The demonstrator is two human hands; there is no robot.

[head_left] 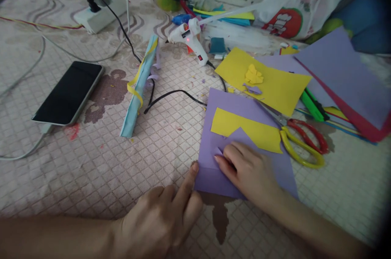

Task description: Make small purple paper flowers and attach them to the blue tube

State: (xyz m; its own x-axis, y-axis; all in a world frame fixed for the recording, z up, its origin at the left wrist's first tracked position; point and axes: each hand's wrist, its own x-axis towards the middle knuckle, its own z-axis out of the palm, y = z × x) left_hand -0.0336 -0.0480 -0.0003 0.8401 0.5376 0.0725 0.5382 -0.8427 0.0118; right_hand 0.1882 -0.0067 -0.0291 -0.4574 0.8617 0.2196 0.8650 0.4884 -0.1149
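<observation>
At lower center, the left hand (161, 216) points its index finger at smooth purple paper (220, 179); the right hand's (252, 171) fingers curl, pinching a small purple piece (218, 152). Beyond lies a rectangular yellow strip (238, 125).

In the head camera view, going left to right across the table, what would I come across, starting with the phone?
Phone → light-blue paper stick → white glue gun → small yellow paper flower → scissors' handles.
</observation>
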